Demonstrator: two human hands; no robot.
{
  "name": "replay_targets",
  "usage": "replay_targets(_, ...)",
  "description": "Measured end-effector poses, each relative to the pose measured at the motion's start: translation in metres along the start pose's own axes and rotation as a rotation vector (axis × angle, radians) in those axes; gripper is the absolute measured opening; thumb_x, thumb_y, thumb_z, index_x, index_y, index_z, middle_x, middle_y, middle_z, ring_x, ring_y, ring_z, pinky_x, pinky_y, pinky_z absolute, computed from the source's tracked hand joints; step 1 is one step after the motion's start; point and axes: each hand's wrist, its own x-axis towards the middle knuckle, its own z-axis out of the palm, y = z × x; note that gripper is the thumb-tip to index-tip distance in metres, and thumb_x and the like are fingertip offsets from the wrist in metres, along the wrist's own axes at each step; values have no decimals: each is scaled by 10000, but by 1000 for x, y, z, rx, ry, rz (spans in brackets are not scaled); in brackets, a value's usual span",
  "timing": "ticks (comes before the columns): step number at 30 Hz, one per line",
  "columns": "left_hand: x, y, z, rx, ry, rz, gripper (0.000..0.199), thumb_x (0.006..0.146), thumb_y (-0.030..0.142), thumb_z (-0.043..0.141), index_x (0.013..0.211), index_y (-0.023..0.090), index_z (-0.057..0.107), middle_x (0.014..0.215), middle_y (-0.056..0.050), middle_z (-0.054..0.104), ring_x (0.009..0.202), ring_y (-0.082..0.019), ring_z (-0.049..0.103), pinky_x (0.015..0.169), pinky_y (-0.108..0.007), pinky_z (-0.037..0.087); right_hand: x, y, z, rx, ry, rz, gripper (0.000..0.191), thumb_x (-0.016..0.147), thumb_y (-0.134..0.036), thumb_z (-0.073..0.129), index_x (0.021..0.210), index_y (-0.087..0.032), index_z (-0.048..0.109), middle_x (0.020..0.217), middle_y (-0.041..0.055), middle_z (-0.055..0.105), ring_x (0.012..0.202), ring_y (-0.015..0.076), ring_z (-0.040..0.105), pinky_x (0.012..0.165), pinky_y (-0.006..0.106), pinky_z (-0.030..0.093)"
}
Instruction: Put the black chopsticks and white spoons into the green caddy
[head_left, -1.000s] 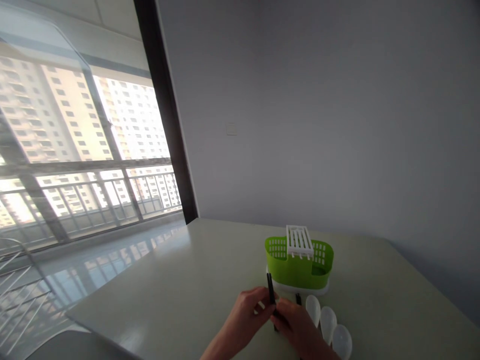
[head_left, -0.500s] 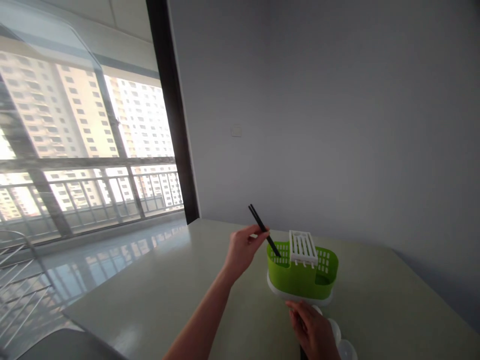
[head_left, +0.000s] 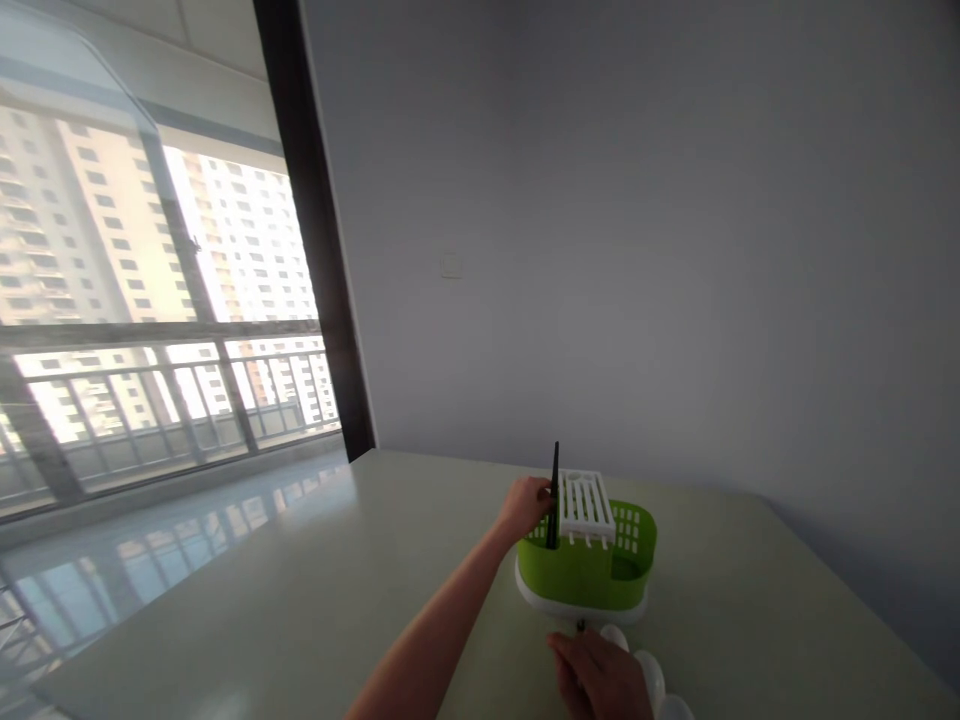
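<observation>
A pair of black chopsticks (head_left: 555,490) stands nearly upright, lower ends inside the left compartment of a green cutlery holder (head_left: 574,580). My left hand (head_left: 526,508) pinches them at the holder's left rim. A white slatted rack (head_left: 586,503) with small hooks sits across the middle of the holder. At the front, my right hand (head_left: 600,675) is low over the table with its fingers curled together. A small dark tip (head_left: 580,625) shows just beyond it; the rest is hidden under the hand. White rounded pieces (head_left: 651,680) lie in a row beside its right side.
The holder stands on a white base tray (head_left: 551,606) on a pale table (head_left: 315,570). Behind the table is a grey wall (head_left: 600,250) with a switch plate (head_left: 451,266). Windows and a railing (head_left: 225,390) are on the left.
My left hand has moved right and brought the chopsticks from a slant above the holder to nearly upright inside its left compartment. The view has turned slightly right.
</observation>
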Motion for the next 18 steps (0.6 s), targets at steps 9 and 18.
replay_targets(9, -8, 11, -9, 134, 29, -54, 338, 770, 187, 506, 1087, 232, 613, 906, -34, 677, 849, -168, 601, 695, -231, 411, 1, 5, -15, 162, -120, 248, 218, 859, -193, 452, 1042, -215, 568, 800, 34, 668, 706, 150, 636, 634, 245, 498)
replay_targets(18, -127, 25, 0, 66, 184, -189, 195, 878, 338, 385, 910, 244, 553, 850, 29, 645, 767, -107, 584, 627, -194, 356, 8, 19, -29, 524, 233, 934, 315, 840, -420, 495, 1024, -178, 575, 591, -35, 543, 527, 114, 507, 499, 211, 418)
